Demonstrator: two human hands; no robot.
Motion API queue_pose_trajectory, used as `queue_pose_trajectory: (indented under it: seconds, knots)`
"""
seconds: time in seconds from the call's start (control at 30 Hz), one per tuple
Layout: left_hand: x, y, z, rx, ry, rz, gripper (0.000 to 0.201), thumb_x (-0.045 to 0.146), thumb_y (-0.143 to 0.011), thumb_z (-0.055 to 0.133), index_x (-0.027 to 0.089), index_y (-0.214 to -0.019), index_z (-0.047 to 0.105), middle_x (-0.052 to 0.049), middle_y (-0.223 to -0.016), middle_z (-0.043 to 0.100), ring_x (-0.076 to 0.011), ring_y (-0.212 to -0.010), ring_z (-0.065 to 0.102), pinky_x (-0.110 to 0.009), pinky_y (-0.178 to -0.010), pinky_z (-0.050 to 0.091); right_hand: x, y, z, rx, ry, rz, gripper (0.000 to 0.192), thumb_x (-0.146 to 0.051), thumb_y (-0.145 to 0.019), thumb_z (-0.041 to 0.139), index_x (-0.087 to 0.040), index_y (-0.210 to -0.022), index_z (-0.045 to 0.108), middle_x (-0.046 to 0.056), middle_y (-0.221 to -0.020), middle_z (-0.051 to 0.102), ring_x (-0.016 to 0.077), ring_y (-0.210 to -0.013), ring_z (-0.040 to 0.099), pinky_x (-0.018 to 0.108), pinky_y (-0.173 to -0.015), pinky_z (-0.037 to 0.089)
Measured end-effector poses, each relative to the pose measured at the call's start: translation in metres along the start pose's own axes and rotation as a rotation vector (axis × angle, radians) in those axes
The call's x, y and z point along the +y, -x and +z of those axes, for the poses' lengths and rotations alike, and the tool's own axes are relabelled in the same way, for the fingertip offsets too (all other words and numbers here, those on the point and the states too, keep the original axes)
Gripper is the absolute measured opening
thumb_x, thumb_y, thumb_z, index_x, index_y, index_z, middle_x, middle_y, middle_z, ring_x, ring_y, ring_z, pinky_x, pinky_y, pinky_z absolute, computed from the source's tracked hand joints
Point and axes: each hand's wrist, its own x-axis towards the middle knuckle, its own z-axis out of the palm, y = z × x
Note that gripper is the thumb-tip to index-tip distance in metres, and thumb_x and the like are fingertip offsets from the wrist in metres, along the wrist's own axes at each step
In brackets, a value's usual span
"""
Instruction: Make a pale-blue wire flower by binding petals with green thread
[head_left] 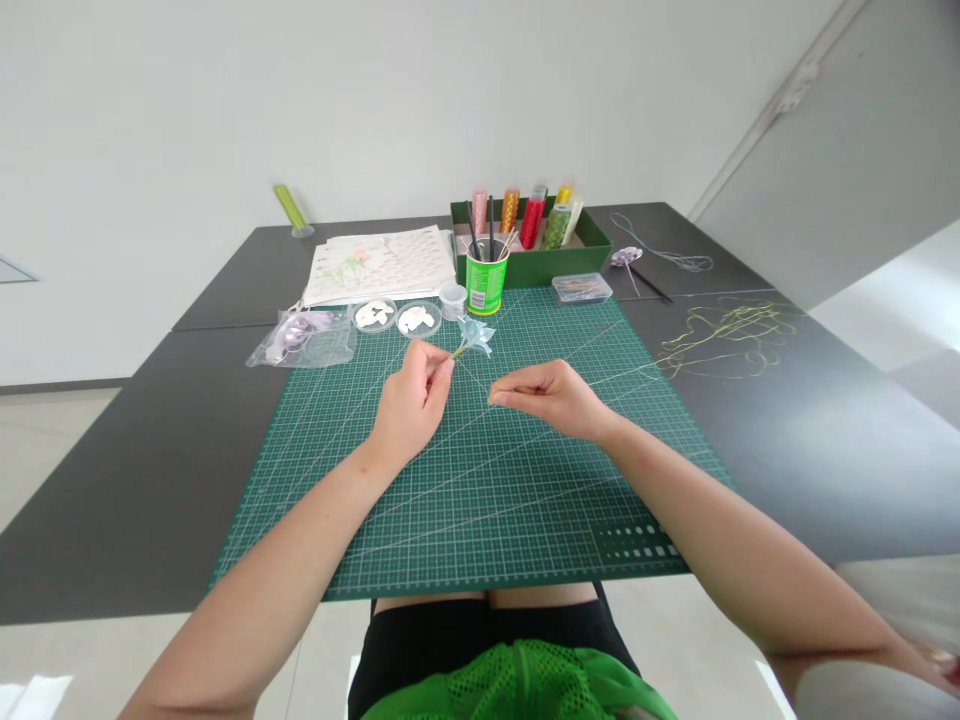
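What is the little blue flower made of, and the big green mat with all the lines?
The little blue flower in the left hand looks like thin fabric or ribbon, slightly shiny with folded petals; paper is possible. The thread pinched by the right hand looks like fine pale fibre. The green mat looks like matte rubbery plastic, printed with a white grid.

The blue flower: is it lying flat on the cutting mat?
No, the left hand pinches the blue flower by its stem, holding it above the cutting mat.

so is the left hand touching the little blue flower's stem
Touching. The head view shows the left hand pinching the stem just below the blue flower, fingertips closed on it with no gap, above the green cutting mat.
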Motion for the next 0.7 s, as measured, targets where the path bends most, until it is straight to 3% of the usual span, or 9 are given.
queue_pose_trajectory:
  seconds: [0.1,0.23,0.47,0.6,0.7]
  knots:
    - [-0.002,-0.001,0.001,-0.003,-0.045,-0.018,0.009,0.028,-0.100,0.049,0.022,-0.094,0.046,0.006,-0.062,0.054,-0.0112,-0.049,0.047,-0.024,-0.053,0.033,-0.004,0.002,0.000,-0.003,-0.016,-0.009,0.037,-0.050,-0.087,0.069,-0.014,-0.082,0.077,0.002,-0.066,0.061,0.0103,-0.059,0.045,0.025,-0.056,0.040]
    - [-0.002,-0.003,0.001,-0.001,-0.064,-0.071,0.007,0.029,-0.101,0.046,0.022,-0.100,0.049,0.010,-0.051,0.040,-0.0117,-0.042,0.039,-0.025,-0.051,0.028,-0.006,0.005,0.000,-0.008,-0.010,-0.022,0.037,-0.050,-0.088,0.068,-0.014,-0.084,0.078,0.002,-0.066,0.060,0.0106,-0.059,0.045,0.025,-0.055,0.040]
    - [-0.010,-0.007,0.004,-0.001,0.183,-0.224,0.011,0.034,-0.100,0.049,0.024,-0.098,0.052,0.009,-0.051,0.032,-0.0110,-0.042,0.030,-0.024,-0.046,0.023,0.000,0.004,-0.008,-0.009,0.008,-0.033,0.035,-0.048,-0.089,0.068,-0.014,-0.084,0.078,-0.002,-0.057,0.051,0.0081,-0.052,0.035,0.024,-0.049,0.031]
    - [-0.017,-0.010,0.005,0.066,0.375,-0.247,0.011,0.034,-0.098,0.053,0.024,-0.095,0.052,0.010,-0.051,0.029,-0.0101,-0.042,0.026,-0.023,-0.044,0.022,0.013,-0.002,-0.025,0.060,0.099,-0.001,0.034,-0.046,-0.088,0.066,-0.014,-0.084,0.077,0.001,-0.062,0.058,0.0098,-0.055,0.041,0.025,-0.051,0.033]
    - [-0.021,-0.014,0.003,0.197,0.502,-0.235,0.012,0.034,-0.096,0.056,0.024,-0.094,0.051,0.011,-0.050,0.028,-0.0089,-0.040,0.023,-0.021,-0.040,0.018,0.021,-0.005,-0.043,0.105,0.111,0.034,0.033,-0.045,-0.085,0.066,-0.015,-0.079,0.076,0.003,-0.068,0.063,0.0111,-0.058,0.046,0.026,-0.054,0.035]
